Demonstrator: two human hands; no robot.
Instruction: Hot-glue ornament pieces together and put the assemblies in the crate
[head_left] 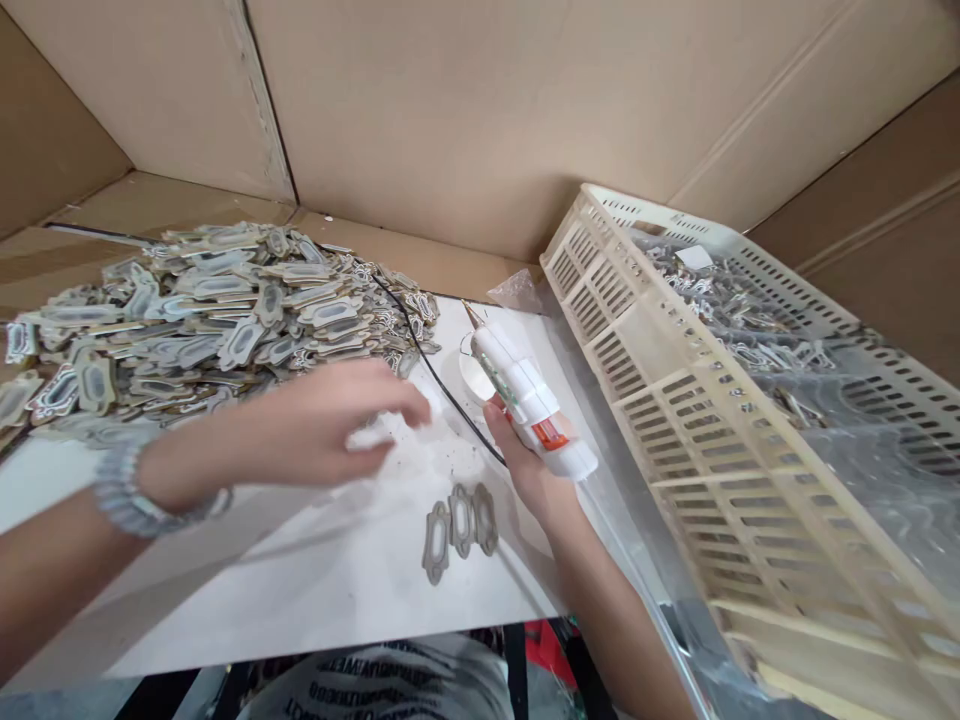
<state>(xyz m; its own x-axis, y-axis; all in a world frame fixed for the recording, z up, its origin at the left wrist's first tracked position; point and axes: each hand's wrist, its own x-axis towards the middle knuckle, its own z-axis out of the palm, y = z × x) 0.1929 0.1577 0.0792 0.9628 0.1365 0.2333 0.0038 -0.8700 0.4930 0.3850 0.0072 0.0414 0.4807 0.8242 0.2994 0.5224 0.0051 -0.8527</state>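
Note:
My right hand (pixel 536 480) grips a white glue tube (pixel 529 395) with red and green print and a narrow pointed nozzle, tilted up and away from me. My left hand (pixel 341 420), slightly blurred, hovers over the white tabletop (pixel 300 580) with thumb and fingers apart and nothing seen between them. Just beyond it rises a big heap of small flat metal label-frame plates (pixel 225 300). Three such plates (pixel 460 525) lie side by side in front of me, between my hands. A round white piece (pixel 476 372) lies partly hidden behind the tube.
To the right stands a cream slatted plastic crate (pixel 630 350) with small metal parts in plastic lining. A black cable (pixel 442 385) crosses the tabletop beside the heap. Cardboard walls (pixel 450 120) enclose the back and sides. A clear plastic bag (pixel 517 290) lies near the crate.

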